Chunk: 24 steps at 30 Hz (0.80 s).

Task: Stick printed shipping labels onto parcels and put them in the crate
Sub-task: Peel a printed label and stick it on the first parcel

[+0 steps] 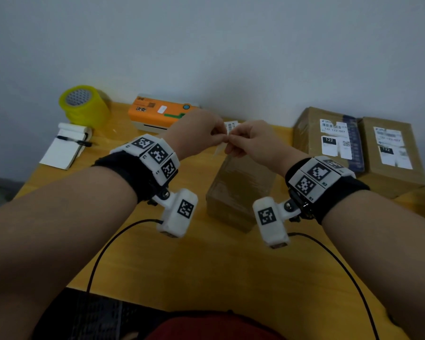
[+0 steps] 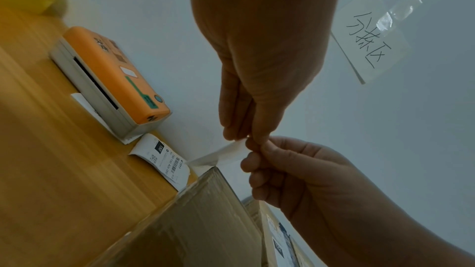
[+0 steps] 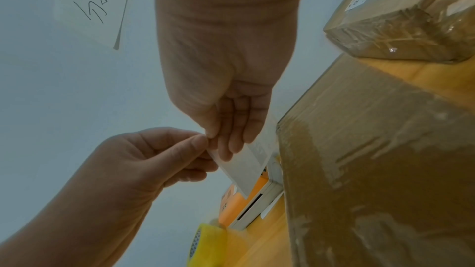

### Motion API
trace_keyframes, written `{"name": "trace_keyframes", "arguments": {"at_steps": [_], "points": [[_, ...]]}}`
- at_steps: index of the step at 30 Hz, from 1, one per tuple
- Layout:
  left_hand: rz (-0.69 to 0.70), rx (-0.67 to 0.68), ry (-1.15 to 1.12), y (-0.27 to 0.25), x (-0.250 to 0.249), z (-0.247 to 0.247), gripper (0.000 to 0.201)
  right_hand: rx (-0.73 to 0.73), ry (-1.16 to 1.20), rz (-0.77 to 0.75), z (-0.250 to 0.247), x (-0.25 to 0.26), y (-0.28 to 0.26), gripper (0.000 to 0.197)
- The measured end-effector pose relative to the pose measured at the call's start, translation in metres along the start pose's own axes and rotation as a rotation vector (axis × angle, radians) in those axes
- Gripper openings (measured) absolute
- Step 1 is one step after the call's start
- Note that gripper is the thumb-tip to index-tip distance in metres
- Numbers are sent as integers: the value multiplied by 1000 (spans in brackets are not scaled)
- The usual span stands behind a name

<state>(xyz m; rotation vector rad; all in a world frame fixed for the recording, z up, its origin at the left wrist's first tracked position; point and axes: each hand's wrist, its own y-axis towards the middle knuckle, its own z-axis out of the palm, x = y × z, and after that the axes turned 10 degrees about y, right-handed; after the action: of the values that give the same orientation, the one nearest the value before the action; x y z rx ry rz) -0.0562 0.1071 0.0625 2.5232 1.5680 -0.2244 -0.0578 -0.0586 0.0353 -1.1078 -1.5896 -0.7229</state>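
Label: a thin white paper shipping label (image 3: 244, 172) hangs between both hands, in the air just above the near parcel. It is light, limp and curls under its own weight.
Left hand: the left hand (image 1: 199, 133) pinches one top corner between thumb and fingertips (image 3: 197, 143); the other fingers are curled in.
Right hand: the right hand (image 1: 250, 141) pinches the same top edge, its fingertips (image 3: 231, 149) touching the left hand's. It looks as if the backing is being split from the sticky layer, though the layers are too blurred to be sure.
Handling: I judge the label tears and creases easily, and a bared adhesive face would cling to skin or to itself. Hold it by corners only, keep it taut, and lay one edge down first.
Near parcel: a brown cardboard box wrapped in glossy clear tape (image 1: 241, 190) sits directly below the hands, its top unlabelled. The tape looks slick, so the label should be pressed flat firmly.
Labelled parcels: two brown taped boxes bearing white labels (image 1: 334, 141) stand beyond the right hand.
Printer: an orange-and-grey label printer (image 1: 157, 114) stands beyond the left hand, with a curled printed label (image 2: 164, 159) lying beside it.
Crate: not clearly in view.
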Motion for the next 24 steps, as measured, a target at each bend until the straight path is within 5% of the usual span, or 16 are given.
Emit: {"name": "trace_keyframes", "arguments": {"at_steps": [24], "points": [[-133,-41,-305,-4,-1,10,11,-150,-49,-59,3,1,-1,11]]}}
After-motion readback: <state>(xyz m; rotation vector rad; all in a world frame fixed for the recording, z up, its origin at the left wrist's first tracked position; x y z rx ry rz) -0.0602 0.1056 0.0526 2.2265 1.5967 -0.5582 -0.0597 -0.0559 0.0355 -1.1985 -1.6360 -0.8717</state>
